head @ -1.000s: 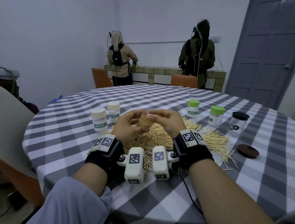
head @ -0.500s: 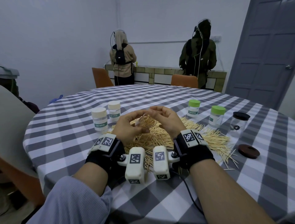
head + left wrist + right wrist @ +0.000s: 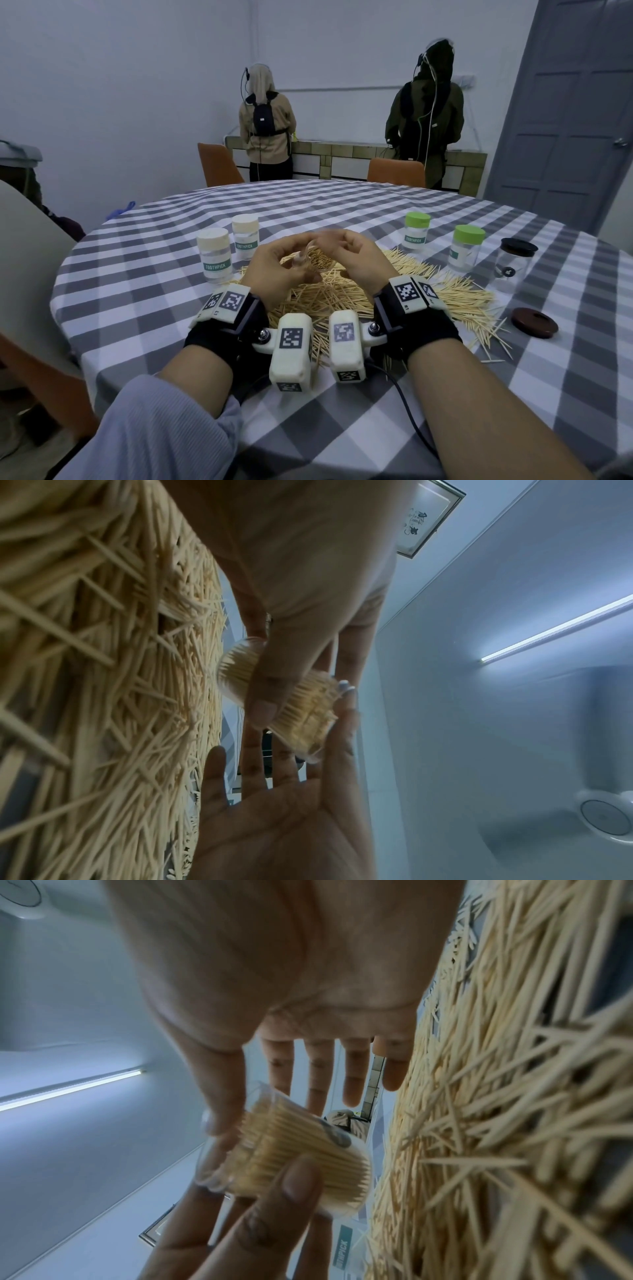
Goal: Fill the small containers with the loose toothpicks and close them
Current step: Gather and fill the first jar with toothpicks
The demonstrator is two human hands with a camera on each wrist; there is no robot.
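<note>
Since a moment ago the jar [image 3: 313, 262] tipped sideways; left hand [image 3: 274, 270] pinches it above the toothpick pile [image 3: 342, 294], right hand [image 3: 356, 257] spread loose. Capless, it could spill.

Head view: dim, cool, even room light; soft shadows lie under the wrists on the table [image 3: 445, 394], and no glare shows. Wide-angle distortion bends the door [image 3: 565, 102] and table rim toward the frame edges. The fingertips and the jar [image 3: 317, 262] are slightly motion-blurred. Left wrist view: a ceiling tube lamp [image 3: 555, 631] supplies the light and blooms white against the bluish ceiling; the near toothpicks [image 3: 85, 615] are out of focus, the left hand [image 3: 291, 561] is soft. Right wrist view: the lamp [image 3: 68, 1089] glows at left; the right hand [image 3: 274, 961] and the foreground toothpicks [image 3: 531, 1123] are strongly blurred, and straight lines curve at the margins.
</note>
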